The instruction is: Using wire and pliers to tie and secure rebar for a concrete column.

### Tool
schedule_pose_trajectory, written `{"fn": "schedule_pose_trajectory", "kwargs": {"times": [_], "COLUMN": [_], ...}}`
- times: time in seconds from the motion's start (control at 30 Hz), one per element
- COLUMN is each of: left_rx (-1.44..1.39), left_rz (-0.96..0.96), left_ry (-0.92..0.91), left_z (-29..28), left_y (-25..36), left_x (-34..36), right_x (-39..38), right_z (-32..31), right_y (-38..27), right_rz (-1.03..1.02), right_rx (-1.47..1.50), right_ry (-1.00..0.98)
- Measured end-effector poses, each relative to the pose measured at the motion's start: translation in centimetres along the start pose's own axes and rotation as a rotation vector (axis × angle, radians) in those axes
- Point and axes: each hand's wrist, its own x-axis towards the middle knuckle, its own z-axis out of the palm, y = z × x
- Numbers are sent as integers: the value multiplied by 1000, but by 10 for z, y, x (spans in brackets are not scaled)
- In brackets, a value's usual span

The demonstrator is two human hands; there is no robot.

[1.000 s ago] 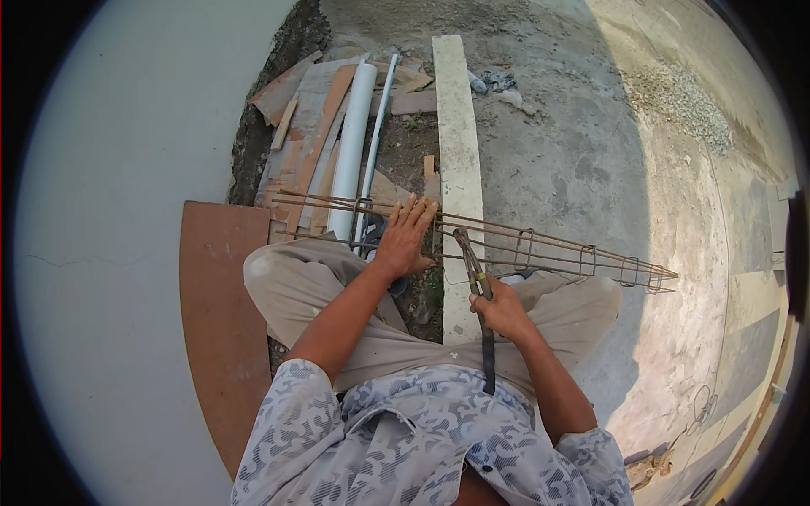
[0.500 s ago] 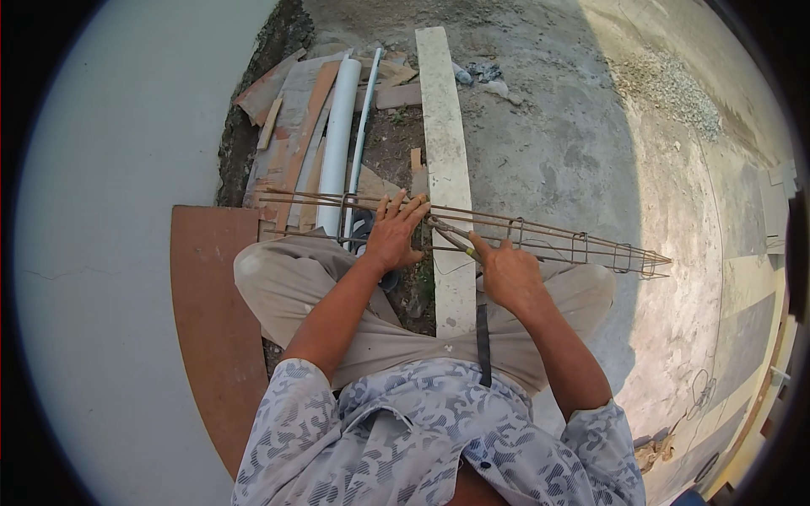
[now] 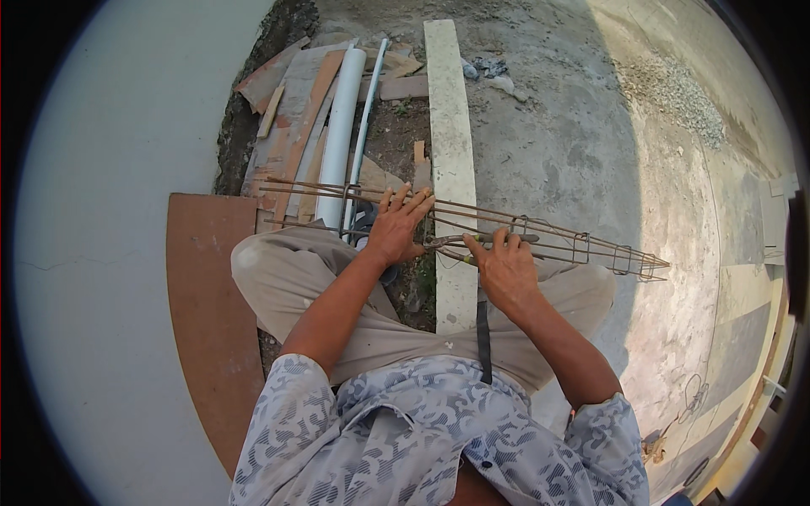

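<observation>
Across my lap, a long narrow rebar cage (image 3: 582, 246) of thin rusty bars with wire stirrups runs left to right, tapering at its right end. My left hand (image 3: 398, 229) grips the cage near its middle, fingers over the upper bars and thumb by a lower bar. Pincers (image 3: 449, 241) are in my right hand (image 3: 509, 271), their handles spread apart. Their jaws are at a lower bar, close to my left thumb. Whether the jaws hold tie wire is too small to tell.
Beneath the cage lies a pale concrete beam (image 3: 451, 110). Left of it are a white pipe (image 3: 343, 126), a thinner pipe (image 3: 368, 118) and scrap boards (image 3: 308, 126). A brown panel (image 3: 211, 295) is by my left knee, along a white wall (image 3: 110, 211). Gravel (image 3: 675, 97) lies far right.
The pincers have moved down from near my left fingertips to a lower bar by my left thumb. Their handles have spread, and my right fingers have extended. My left hand stays on the cage.
</observation>
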Motion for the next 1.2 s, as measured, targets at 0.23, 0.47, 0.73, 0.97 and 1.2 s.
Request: {"fn": "schedule_pose_trajectory", "kwargs": {"times": [0.23, 0.47, 0.73, 0.97, 1.2], "left_rx": [82, 45, 105, 112, -143], "left_rz": [17, 8, 17, 282, 523], "left_ry": [-58, -52, -75, -99, -51], "left_z": [-1, -2, -3, -5, 5], "left_y": [2, 3, 3, 43, 76], "left_x": [2, 1, -1, -26, -42], "right_x": [5, 4, 0, -9, -17], "right_z": [-26, -5, 26, 36, 63], "right_y": [-3, 4, 11, 9, 10], "right_rz": [-146, -49, 273, 304, 334], "right_rx": [-150, 475, 1434, 1682, 1835], "right_ry": [-102, -361, -881, -953, -998]}}
